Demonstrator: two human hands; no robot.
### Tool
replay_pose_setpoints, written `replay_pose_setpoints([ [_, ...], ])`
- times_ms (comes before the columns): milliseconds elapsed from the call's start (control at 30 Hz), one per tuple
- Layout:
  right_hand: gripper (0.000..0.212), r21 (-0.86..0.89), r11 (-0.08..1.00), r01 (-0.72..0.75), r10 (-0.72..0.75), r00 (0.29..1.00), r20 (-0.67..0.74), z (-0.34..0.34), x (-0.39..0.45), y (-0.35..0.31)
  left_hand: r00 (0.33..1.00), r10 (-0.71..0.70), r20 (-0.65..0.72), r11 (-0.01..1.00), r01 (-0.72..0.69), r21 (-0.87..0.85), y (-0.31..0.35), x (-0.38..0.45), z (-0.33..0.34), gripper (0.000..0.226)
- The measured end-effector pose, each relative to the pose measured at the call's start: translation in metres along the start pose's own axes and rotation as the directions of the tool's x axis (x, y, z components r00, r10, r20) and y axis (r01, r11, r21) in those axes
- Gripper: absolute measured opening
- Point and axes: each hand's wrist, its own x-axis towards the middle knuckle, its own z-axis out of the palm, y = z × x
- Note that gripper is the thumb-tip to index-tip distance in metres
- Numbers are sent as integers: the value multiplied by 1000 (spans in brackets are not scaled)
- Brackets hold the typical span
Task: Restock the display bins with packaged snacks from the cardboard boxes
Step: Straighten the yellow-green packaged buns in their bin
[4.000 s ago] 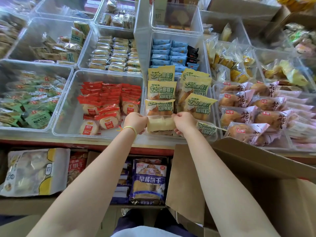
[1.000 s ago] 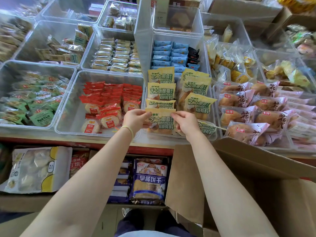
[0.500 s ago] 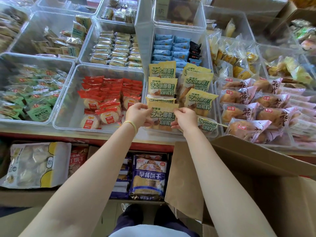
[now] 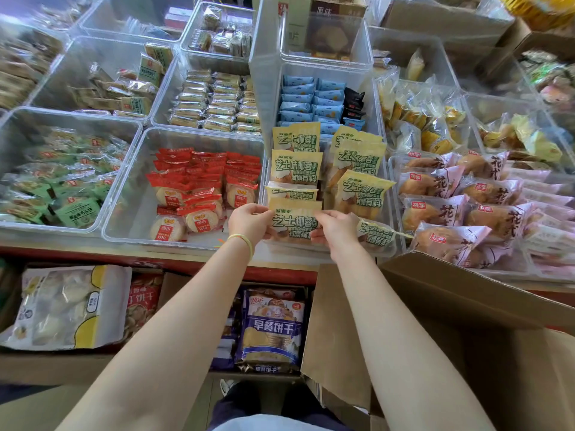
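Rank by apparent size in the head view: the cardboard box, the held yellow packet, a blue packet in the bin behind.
1. Cardboard box, though it is nearest the camera.
2. Yellow packet.
3. Blue packet, farther back, so its true size is unsure.

Both bare forearms reach forward and a little inward, so the two hands are close together. The left hand [image 4: 250,223] has its fingers curled and its thumb on top in a pinch, and a thin yellow-green band sits on its wrist. The right hand [image 4: 334,228] is beside it at the same height, also pinching, with its knuckles turned up.
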Motion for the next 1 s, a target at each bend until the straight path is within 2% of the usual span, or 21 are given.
replay_pose_setpoints([
  [100, 6, -134, 984, 113, -98, 988, 120, -14, -2, -8, 993, 32, 116, 999, -29, -23, 9, -3, -10, 17],
  [167, 6, -206, 961, 183, -159, 979, 125, -20, -3, -12, 988, 58, 140, 998, -57, -11, 14, -4, -14, 19],
  [267, 9, -236, 945, 227, -199, 971, 136, -21, -9, -20, 989, 64, 136, 996, -71, 49, 16, -3, -17, 23],
  [367, 23, -315, 907, 280, -240, 957, 163, -24, -14, -25, 991, 82, 107, 989, -94, 112, 17, -3, -21, 16],
  [433, 29, -351, 884, 309, -281, 951, 128, -26, -14, -31, 993, 107, 54, 988, -112, 106, 21, 0, -21, 20],
  [533, 28, -334, 890, 311, -307, 949, 68, -21, -6, -43, 991, 125, 38, 991, -127, 46, 32, 8, -16, 36],
  [633, 41, -386, 865, 321, -301, 947, 113, -12, 5, -49, 990, 96, 101, 992, -104, 75, 36, 19, -9, 45],
  [700, 43, -413, 853, 318, -283, 948, 146, -5, 12, -50, 989, 76, 127, 993, -87, 76, 35, 23, -5, 44],
  [867, 26, -554, 763, 333, -317, 940, 128, 8, 27, -51, 989, 69, 128, 997, -75, 38, 30, 34, -4, 35],
  [1000, 41, -597, 767, 235, -290, 957, 4, 4, 40, -45, 980, 103, 173, 988, -121, 99, 29, 35, 2, 32],
])
